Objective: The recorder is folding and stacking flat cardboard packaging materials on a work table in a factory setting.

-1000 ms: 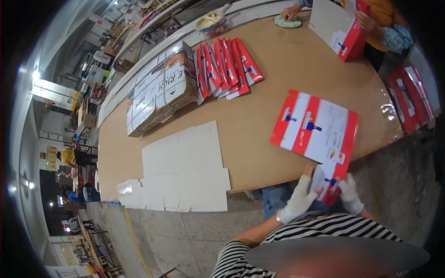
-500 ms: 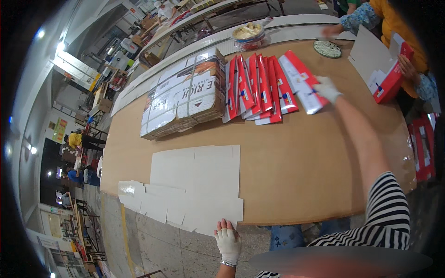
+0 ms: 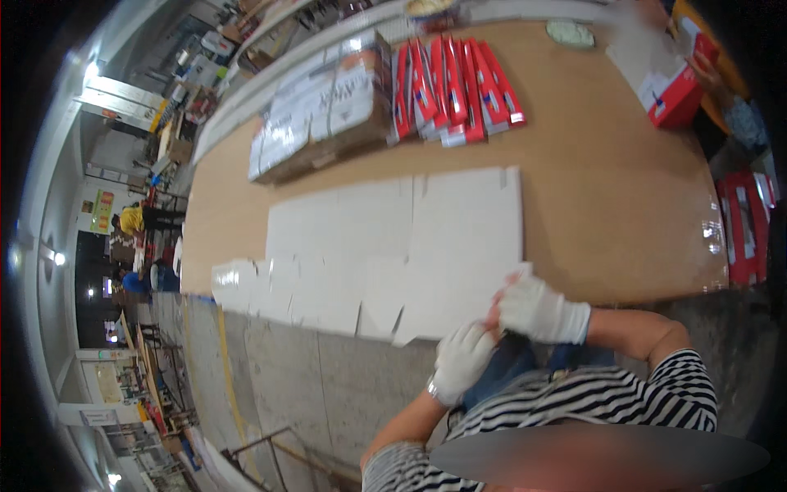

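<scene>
A large flat sheet of white cardboard (image 3: 352,254), slit and notched along its edges, lies on the brown table, its near edge jutting past the table's front. My right hand (image 3: 537,310), in a white glove with bare fingertips, is closed at the sheet's near right corner. Just to its left, my left hand (image 3: 463,361), gloved the same way, has curled fingers at the near edge. The hands almost touch, and their fingertips are partly blurred. Beyond the sheet, several slim red-and-white folded cartons (image 3: 459,90) lie overlapping.
A strapped white cardboard box (image 3: 324,111) stands left of the red cartons. At the far right a person's hand (image 3: 707,72) holds an opened red-and-white carton (image 3: 679,97). A round pale green dish (image 3: 570,34) sits at the back. More red cartons (image 3: 746,225) are beyond the table's right edge.
My right hand has come back from the rightmost red carton, which is gone from its place, to the near edge. White cardboard reaches further right. My left hand has moved right; the view has shifted.
</scene>
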Demonstrator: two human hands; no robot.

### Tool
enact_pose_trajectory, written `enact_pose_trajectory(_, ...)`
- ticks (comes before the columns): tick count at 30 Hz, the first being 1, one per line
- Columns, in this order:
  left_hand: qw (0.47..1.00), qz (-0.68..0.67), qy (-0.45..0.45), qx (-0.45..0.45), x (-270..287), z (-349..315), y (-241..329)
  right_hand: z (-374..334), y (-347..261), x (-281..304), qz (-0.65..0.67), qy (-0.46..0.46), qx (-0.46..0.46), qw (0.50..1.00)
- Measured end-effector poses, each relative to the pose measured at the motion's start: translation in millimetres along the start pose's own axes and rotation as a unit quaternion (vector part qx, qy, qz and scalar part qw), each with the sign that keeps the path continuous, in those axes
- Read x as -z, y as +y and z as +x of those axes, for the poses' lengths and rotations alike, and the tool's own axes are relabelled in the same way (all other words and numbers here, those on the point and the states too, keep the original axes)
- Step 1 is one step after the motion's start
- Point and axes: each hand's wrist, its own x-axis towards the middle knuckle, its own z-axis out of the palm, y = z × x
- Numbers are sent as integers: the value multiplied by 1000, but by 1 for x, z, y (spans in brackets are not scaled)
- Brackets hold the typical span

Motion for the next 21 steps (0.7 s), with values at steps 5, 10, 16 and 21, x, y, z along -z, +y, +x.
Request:
enact_pose_trajectory(5, 992, 13, -113, 46, -3, 13, 5, -105, -12, 18, 5, 140, -261, 955)
enact_pose_trajectory(10, 984, 141, -86, -61, -63, -2, -77, -206, -25, 48, 226, 171, -414, 865)
enact_pose_trajectory(16, 989, -115, -89, -33, -92, 35, -42, -284, -29, 42, -22, 215, -416, 883)
enact_pose_trajectory(21, 993, 90, 47, 52, -130, 47, -9, -283, -47, 31, -97, 211, -440, 867)
